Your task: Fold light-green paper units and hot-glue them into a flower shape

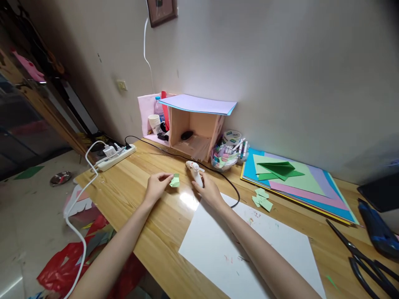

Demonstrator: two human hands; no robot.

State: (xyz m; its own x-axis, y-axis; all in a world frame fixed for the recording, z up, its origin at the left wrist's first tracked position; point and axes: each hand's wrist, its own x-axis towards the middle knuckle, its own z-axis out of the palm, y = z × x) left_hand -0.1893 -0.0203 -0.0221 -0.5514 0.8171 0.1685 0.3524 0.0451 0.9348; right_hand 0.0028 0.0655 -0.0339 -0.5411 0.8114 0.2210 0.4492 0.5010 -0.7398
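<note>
My left hand (pixel 157 185) pinches a small folded light-green paper piece (pixel 175 181) just above the wooden table (pixel 137 195). My right hand (pixel 208 190) is wrapped round the handle of a white glue gun (pixel 195 170), whose nozzle points toward the paper piece. The gun's black cord (pixel 174 154) runs back to a white power strip (pixel 116 157). The two hands are a few centimetres apart, over the bare wood just beyond a large white sheet (pixel 249 253).
Several cut green paper scraps (pixel 262 198) lie right of the white sheet. A stack of coloured paper (pixel 299 182) sits further right, black scissors (pixel 364 259) at the right edge. A small wooden box shelf (pixel 195 131), a tub of markers (pixel 229 157) and paper cups (pixel 154 122) stand by the wall.
</note>
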